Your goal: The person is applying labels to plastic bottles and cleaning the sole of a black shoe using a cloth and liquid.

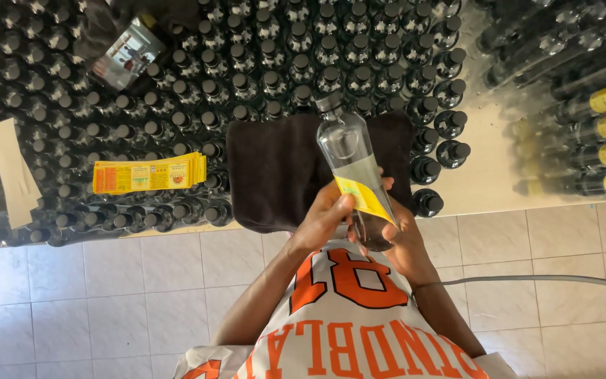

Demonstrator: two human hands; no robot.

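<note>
Bottle [351,168] between both hands [359,224]

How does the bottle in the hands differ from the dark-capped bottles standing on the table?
The held bottle is tilted and lifted off the table; the standing bottles are upright in packed rows. The held bottle has a yellow label partly on, pressed by the left hand with the right hand underneath; the standing bottles look unlabelled. Both have dark caps.

A glossy clear plastic bottle [351,175] bears a smooth yellow paper label [363,198], above a matt dark cloth [275,172], a paper label stack [150,173] and smooth pale floor tiles [106,295].
</note>
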